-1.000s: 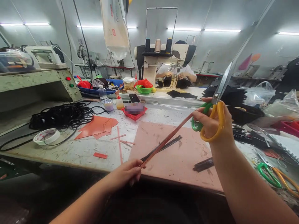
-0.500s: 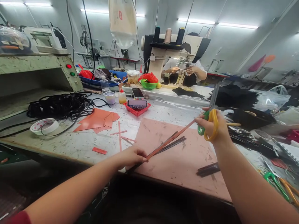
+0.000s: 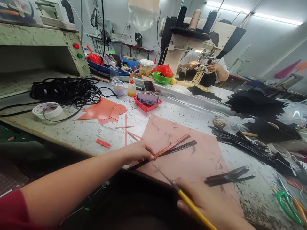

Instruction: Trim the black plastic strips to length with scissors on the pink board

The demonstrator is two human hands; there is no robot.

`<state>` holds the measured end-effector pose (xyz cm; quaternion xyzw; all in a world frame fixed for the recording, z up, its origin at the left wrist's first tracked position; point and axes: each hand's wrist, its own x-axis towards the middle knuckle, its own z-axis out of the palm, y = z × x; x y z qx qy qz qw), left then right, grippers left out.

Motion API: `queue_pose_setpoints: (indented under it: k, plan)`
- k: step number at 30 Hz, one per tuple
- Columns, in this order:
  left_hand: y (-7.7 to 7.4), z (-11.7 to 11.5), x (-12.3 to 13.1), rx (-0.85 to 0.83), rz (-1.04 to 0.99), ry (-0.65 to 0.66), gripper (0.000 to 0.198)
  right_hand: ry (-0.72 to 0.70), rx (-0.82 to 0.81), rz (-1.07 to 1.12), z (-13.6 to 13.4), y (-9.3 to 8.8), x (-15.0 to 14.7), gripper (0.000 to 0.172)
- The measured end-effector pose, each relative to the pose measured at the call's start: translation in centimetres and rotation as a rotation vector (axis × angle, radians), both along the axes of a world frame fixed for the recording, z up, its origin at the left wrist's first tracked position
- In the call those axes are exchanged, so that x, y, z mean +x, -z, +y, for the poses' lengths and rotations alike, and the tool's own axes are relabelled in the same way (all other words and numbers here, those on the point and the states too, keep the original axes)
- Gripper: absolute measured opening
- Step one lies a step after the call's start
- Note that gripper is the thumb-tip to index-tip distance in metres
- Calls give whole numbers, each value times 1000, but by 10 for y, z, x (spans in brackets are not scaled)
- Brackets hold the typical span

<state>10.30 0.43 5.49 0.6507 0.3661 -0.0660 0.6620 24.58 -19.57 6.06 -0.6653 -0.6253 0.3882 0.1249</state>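
Note:
My left hand [image 3: 141,151] pinches an orange strip with small holes [image 3: 172,145] near its lower end. Under that strip, dark strips [image 3: 184,146] lie on a pink sheet [image 3: 203,150], and a black strip shows below my fingers at the table edge. My right hand [image 3: 200,195], a little blurred, grips yellow-handled scissors [image 3: 174,184] low in front of the table edge. Their blades point up and left, with the tip just below my left fingers and apart from the strip. A second bunch of dark strips [image 3: 226,177] rests on the right side of the sheet.
Orange pieces [image 3: 105,110], a tape roll [image 3: 47,110] and coiled black cord [image 3: 62,91] lie left. A phone sits in a red basket [image 3: 146,106]. Green-and-orange-handled scissors [image 3: 286,203] and black strips [image 3: 242,143] lie right. Behind, a co-worker's hands work at a sewing machine [image 3: 184,48].
My right hand has let go of the orange strip's upper end and swung down and left, turning the scissors toward my left hand. The strip's upper end now lies lower. The view has tilted down.

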Motion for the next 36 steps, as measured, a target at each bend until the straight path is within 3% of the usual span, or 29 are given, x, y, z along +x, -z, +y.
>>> queue_pose_setpoints:
  k: [12, 24, 30, 36]
  plan:
    - [-9, -6, -4, -24, -35, 9, 15, 58, 95, 215, 5, 15, -17, 50]
    - [-15, -11, -7, -21, 26, 3, 13, 85, 112, 226, 6, 18, -20, 49]
    - [-12, -10, -9, -16, 54, 0, 15, 102, 107, 261, 7, 26, -18, 51]
    - [0, -4, -27, -49, -2, 43, 39, 130, 64, 305, 9, 29, -16, 54]
